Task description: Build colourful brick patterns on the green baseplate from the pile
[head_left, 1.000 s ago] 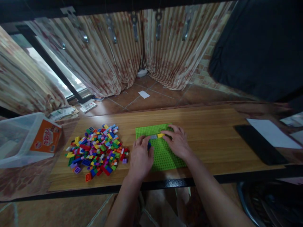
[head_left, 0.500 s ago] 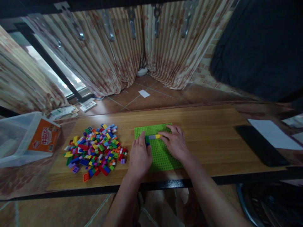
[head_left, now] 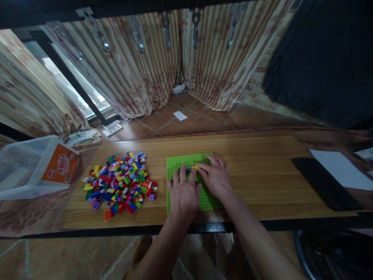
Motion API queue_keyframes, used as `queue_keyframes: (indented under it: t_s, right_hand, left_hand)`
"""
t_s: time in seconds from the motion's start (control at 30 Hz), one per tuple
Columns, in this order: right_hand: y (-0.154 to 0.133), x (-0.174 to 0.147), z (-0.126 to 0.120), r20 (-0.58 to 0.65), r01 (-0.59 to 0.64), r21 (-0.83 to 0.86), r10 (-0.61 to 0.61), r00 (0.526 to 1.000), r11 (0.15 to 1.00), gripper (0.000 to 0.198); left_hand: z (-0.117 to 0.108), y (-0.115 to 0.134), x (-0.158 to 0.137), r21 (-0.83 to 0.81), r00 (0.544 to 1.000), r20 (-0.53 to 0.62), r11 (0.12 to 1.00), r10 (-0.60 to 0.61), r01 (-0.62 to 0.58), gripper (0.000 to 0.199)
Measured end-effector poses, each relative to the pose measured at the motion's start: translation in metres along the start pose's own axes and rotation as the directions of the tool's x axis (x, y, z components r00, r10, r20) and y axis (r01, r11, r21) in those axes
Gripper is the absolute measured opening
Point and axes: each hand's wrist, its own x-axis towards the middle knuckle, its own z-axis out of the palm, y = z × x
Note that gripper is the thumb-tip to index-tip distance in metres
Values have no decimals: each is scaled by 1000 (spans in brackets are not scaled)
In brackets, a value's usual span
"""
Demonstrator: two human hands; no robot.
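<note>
"Where our L hand [head_left: 184, 195] lies palm down, are the fingers apart?"

"Yep, spread, tips nr the grey brick [head_left: 189, 169]. Our R hand [head_left: 218, 179] has its fingertips at the yellow brick [head_left: 197, 167]; pinching or just pressing, we can't tell."

"And those bricks sit where?"

"Just beside each other on the green baseplate [head_left: 172, 161], plastic, studded all over, toward its far half."

"Under that?"

"Wood-grain board [head_left: 256, 167], smooth, slight sheen. To our L, a loose pile of bricks [head_left: 122, 184], hard-edged, mixed colours; past it a see-through tub [head_left: 17, 163] w/ an orange label [head_left: 60, 164]. To our R, a flat black slab [head_left: 326, 184] & white paper [head_left: 342, 168]."

"Rest of the rm?"

"Pleated curtains [head_left: 140, 77], striped w/ reddish blotches, hang to brown floor tiles [head_left: 204, 121]; pale brickwork [head_left: 257, 88] at R, nr a big dark cloth [head_left: 323, 58]."
</note>
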Motion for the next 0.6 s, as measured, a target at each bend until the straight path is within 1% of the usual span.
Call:
queue_keyframes:
  t_s: [0.2, 0.43, 0.53, 0.6]
  right_hand:
    - [-2, 0, 1, 28, -14, -2, 14, 999, 1000, 27]
    - [-1, -4, 4, -25, 5, 9, -4, 1000, 1000, 26]
    - [2, -4, 4, -33, 9, 45, -7, 999, 999, 29]
    - [6, -2, 3, -56, 1, 114, 6, 998, 994, 34]
  left_hand:
    - [-2, 3, 5, 10, 1000, 9, 1000, -17, 17, 44]
    - [-2, 6, 5, 18, 999, -22, 999, -28, 29, 41]
    - [-1, 6, 2, -12, 998, -57, 1000, -29, 28, 40]
    - [-1, 5, 1, -58, 996, -79, 998, -38, 33, 40]
